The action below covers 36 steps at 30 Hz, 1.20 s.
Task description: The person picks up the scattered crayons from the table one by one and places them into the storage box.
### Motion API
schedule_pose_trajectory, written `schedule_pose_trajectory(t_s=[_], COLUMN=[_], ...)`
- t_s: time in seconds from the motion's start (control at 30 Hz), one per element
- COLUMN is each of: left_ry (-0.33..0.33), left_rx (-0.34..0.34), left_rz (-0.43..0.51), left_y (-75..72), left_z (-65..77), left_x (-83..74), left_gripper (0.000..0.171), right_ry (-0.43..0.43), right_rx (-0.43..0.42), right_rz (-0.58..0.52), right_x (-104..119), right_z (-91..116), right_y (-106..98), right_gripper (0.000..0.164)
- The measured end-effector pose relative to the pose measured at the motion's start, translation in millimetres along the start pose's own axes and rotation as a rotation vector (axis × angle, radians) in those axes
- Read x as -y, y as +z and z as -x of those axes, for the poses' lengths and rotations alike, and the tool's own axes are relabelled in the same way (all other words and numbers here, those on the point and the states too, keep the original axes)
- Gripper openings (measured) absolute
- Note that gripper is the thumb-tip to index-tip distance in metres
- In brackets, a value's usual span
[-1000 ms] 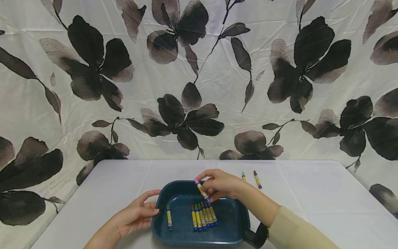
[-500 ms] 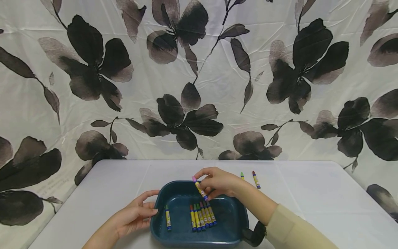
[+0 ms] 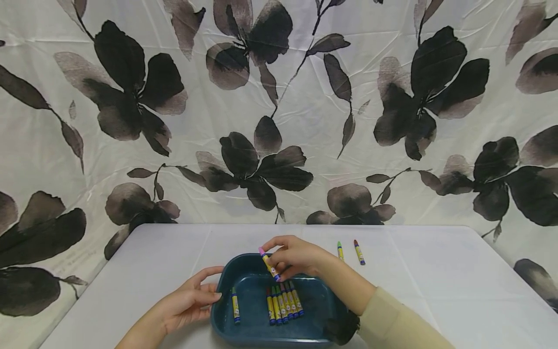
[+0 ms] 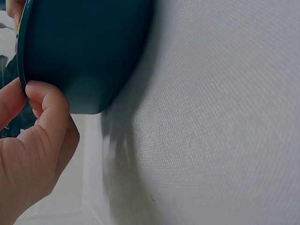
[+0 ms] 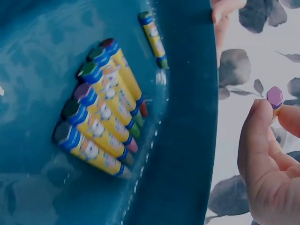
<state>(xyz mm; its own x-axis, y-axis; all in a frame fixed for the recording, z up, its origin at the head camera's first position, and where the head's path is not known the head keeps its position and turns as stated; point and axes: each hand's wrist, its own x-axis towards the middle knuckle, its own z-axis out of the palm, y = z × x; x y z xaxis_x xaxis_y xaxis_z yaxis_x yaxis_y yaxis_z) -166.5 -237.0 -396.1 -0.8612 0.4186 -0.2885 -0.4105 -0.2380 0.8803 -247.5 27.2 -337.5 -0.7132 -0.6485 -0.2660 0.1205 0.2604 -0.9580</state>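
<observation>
My right hand (image 3: 296, 257) pinches a pink crayon (image 3: 269, 264) with a yellow wrapper, holding it tilted above the far side of a dark teal plastic tray (image 3: 279, 337). In the right wrist view the pink crayon (image 5: 275, 97) shows end-on between thumb and fingers. My left hand (image 3: 187, 300) grips the tray's left rim; in the left wrist view the left hand (image 4: 40, 136) has its thumb and finger at that rim. Inside the tray, several crayons (image 3: 284, 305) lie side by side in a row. A single green crayon (image 3: 236, 306) lies apart near the left wall.
Beyond the tray, a light green crayon (image 3: 340, 250) and a brown-red crayon (image 3: 359, 253) lie on the white table (image 3: 427, 281). A floral cloth (image 3: 322, 111) hangs behind the table. The black wrist camera (image 3: 344, 328) hangs over the tray's right corner.
My right hand has moved left above the tray with the pink crayon in its fingers. The left hand stays at the rim, and the crayons in the tray keep their places.
</observation>
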Motion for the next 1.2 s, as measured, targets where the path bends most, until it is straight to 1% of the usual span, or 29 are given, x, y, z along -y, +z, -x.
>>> schedule_pose_trajectory(t_s=[0.33, 0.67, 0.83, 1.03, 1.2], left_ry=[0.004, 0.005, 0.006, 0.007, 0.013], left_rx=[0.006, 0.009, 0.018, 0.019, 0.023], left_rz=[0.013, 0.003, 0.002, 0.004, 0.000], left_y=[-2.0, -0.6, 0.5, 1.3, 1.7], left_z=[1.9, 1.9, 1.4, 2.3, 2.1], left_x=[1.5, 0.9, 0.7, 0.3, 0.7], left_gripper=[0.065, 0.066, 0.068, 0.069, 0.068], right_ry=[-0.026, -0.014, -0.025, -0.035, -0.023], right_rx=[0.021, 0.045, 0.069, 0.058, 0.069], right_rz=[-0.028, -0.048, -0.037, -0.021, 0.008], right_x=[-2.6, -6.8, -6.5, -6.8, -8.2], right_z=[-17.2, -32.0, -36.1, -40.8, -42.1], right_y=[8.4, 15.2, 17.2, 17.8, 20.3], right_gripper=[0.035, 0.033, 0.034, 0.033, 0.032])
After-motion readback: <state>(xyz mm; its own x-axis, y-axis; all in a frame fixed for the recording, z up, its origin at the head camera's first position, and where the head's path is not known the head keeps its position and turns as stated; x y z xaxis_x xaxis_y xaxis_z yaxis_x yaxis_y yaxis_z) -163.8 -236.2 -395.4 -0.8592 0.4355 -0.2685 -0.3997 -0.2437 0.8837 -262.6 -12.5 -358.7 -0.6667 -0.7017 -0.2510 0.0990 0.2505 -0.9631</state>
